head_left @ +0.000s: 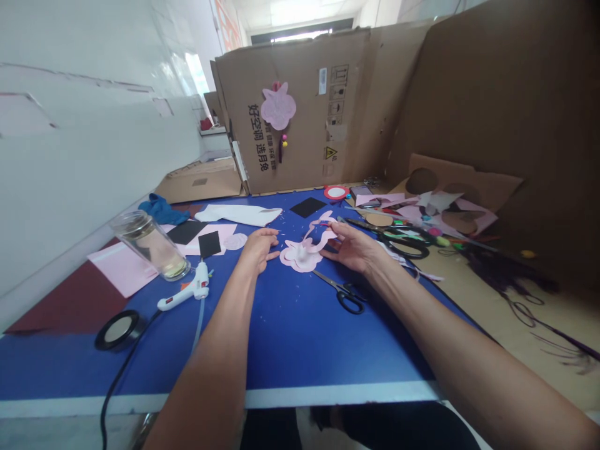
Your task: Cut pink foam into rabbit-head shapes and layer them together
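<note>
Gently, the left hand [255, 249] and right hand [349, 249] rest open, each grip apart and clamped on nothing, either side of a pink cutout flower [300, 257] lying flat on the blue desk [290, 350], scissors [345, 295] just below.

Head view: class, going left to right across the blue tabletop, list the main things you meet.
glass jar, hot glue gun, left hand, pink cut-out flower, right hand, black-handled scissors
</note>
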A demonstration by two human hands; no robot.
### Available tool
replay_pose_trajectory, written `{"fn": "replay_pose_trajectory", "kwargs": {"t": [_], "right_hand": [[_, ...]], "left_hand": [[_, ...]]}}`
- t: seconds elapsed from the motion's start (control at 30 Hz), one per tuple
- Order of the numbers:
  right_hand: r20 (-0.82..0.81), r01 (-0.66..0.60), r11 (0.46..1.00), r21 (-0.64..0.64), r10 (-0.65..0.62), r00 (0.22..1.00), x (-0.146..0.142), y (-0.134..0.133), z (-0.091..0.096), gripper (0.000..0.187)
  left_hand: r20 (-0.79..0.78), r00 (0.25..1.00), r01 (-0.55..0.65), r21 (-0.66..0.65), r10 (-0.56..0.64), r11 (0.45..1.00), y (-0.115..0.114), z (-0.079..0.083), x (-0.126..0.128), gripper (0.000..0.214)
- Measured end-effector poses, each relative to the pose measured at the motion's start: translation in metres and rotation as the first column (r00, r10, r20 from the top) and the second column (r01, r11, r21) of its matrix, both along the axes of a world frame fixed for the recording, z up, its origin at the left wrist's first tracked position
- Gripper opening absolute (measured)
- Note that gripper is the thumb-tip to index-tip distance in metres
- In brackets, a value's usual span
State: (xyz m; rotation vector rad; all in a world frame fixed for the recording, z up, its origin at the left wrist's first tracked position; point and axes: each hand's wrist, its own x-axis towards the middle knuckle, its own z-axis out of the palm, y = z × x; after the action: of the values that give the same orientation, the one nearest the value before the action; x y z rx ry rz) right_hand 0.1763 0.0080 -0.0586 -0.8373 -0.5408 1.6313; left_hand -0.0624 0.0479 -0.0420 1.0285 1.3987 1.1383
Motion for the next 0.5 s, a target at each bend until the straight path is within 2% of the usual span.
{"fn": "replay_pose_trajectory", "kwargs": {"t": [0.23, 0.5], "right_hand": [[0.042, -0.041, 0.999, 0.035, 0.039, 0.998, 0.0030, 0.0024, -0.0048, 0.013], [0.033, -0.027, 1.000, 0.009, 0.027, 0.999, 0.0018, 0.0022, -0.0032, 0.016]], "left_hand": [[0.140, 0.989, 0.045, -0.032, -0.040, 0.998, -0.0008, -0.0006, 0.0013, 0.021], [0.280, 0.953, 0.140, -0.073, -0.114, 0.988, -0.0025, -0.0055, 0.0080, 0.019]]}}
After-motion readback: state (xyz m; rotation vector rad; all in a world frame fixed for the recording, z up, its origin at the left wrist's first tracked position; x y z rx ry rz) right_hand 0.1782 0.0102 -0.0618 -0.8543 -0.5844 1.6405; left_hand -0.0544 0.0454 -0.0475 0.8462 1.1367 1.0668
